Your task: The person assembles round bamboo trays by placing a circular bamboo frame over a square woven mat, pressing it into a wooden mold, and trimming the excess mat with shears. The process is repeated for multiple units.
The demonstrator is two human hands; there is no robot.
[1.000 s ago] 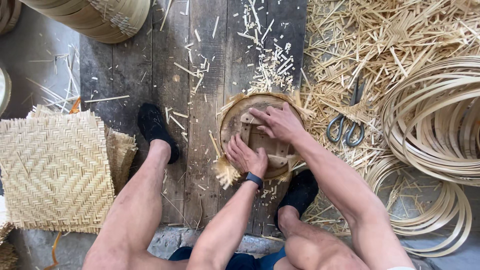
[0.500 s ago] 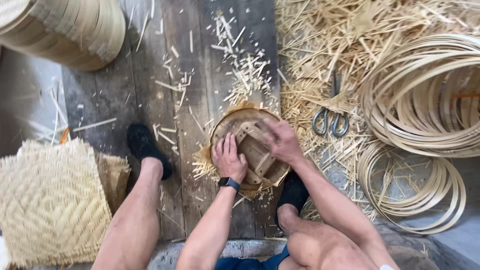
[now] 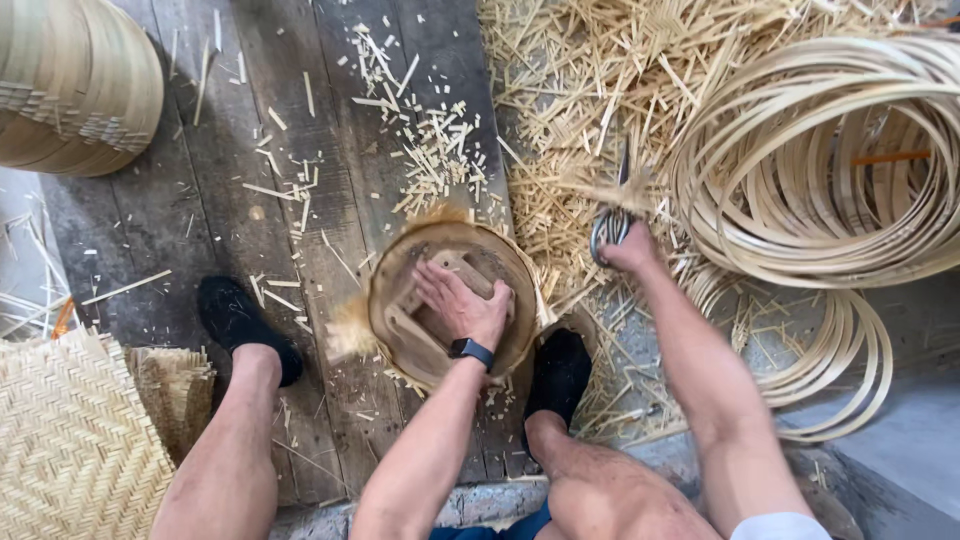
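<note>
right hand (image 3: 632,252) left the round mould (image 3: 452,300), now grips scissors (image 3: 610,222).

Scissors (image 3: 612,222): blurred; my right hand (image 3: 632,252) hides the handles.
Round mould (image 3: 452,303): centre covered by my left hand (image 3: 458,303).
Woven mat (image 3: 70,440): cut off at left and bottom edges.
Stacked baskets (image 3: 75,85): cropped at top-left.

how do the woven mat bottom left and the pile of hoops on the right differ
The woven mat is a flat, dense sheet of interlaced strips lying spread on the floor; the hoops are separate bent rings, open in the middle, stacked loosely on each other. The mat is cut off by the picture's edge, while the hoops spill over cut slivers. Both are pale, straw-coloured strip material.
</note>
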